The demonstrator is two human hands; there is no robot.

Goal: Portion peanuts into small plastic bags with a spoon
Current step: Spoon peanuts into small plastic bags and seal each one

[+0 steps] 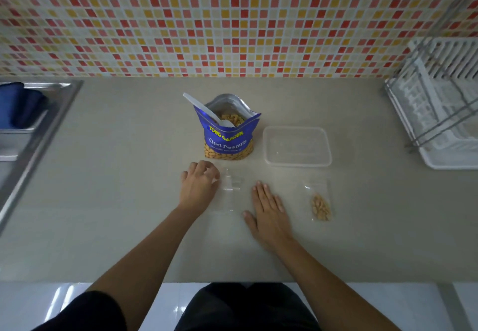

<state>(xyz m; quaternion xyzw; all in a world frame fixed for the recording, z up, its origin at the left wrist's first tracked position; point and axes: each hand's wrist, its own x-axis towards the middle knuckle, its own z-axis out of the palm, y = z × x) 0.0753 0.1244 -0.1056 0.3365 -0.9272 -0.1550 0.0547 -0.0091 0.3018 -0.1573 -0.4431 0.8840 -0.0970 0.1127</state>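
Tiles (232,20) in red, orange and cream cover the wall behind the desk (116,201). At the far left a metal sink (33,128) is set into the desk, with a blue cloth (18,105) lying in it.

Near the middle stands a blue peanut bag (229,136), open at the top. A white spoon (207,109) sticks out of it, handle leaning to the left, bowl down among the nuts.

Just in front of that bag, the person's left hand (199,187) rests on the desk. Its fingers are curled and its grip seems to pinch the left edge of an empty clear bag (230,193) that lies flat; the bag is so see-through that the touch is hard to make out. The right hand (269,214) lies just beside it, palm down, fingers spread out flat, holding nothing.

Right of the peanut bag sits an empty clear plastic box (297,145). In front of the box, near the right hand, lies a small filled bag (320,205) with peanuts inside.

At the far right stands a white dish rack (445,113) with metal bars. Nothing lies between the hands and the peanut bag.
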